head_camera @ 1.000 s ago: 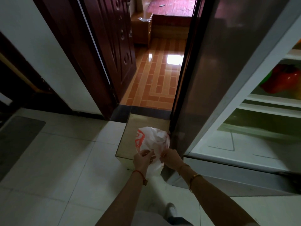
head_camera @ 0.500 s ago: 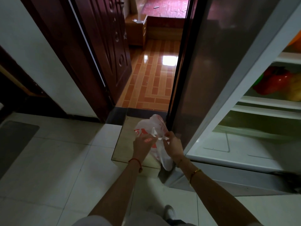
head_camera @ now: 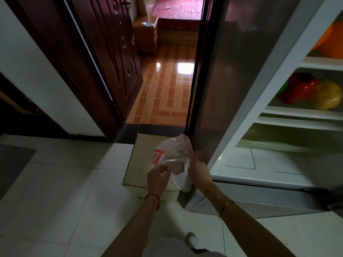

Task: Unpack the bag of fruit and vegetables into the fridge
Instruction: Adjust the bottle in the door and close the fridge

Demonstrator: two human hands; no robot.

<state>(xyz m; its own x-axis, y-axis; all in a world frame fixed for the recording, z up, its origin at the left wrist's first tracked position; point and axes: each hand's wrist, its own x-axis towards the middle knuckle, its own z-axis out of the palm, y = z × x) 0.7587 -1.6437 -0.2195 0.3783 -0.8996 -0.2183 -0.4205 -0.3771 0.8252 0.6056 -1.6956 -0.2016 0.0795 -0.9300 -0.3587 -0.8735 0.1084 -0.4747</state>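
- The white plastic bag [head_camera: 174, 154] with red print sits low, over a pale stone step [head_camera: 141, 164], just beside the lower edge of the open fridge door [head_camera: 232, 80]
- My right hand [head_camera: 199, 170] grips the bag's right edge, fingers curled into the plastic; the film bunches and hangs down below that hand
- My left hand [head_camera: 157, 176] is at the bag's lower left side, fingers curled toward the plastic; I cannot tell whether they actually pinch it or only touch it
- What the bag holds is hidden by the plastic
- A red cord [head_camera: 153, 197] circles my left wrist, a gold bangle [head_camera: 225, 205] my right
- The fridge [head_camera: 304, 115] stands open to the right, white shelves showing
- Middle shelf: a red pepper [head_camera: 297, 89] touching a yellow pepper [head_camera: 328, 98], something green just behind the red one, too little showing to name
- Upper shelf: an orange item [head_camera: 334, 43], cut off by the frame edge
- The floor [head_camera: 65, 191] under me is pale tile; one white shoe [head_camera: 192, 240] shows below my arms
- Beyond the step, a dark wooden door [head_camera: 111, 52] stands open onto a room with glossy brick-pattern flooring [head_camera: 167, 86]
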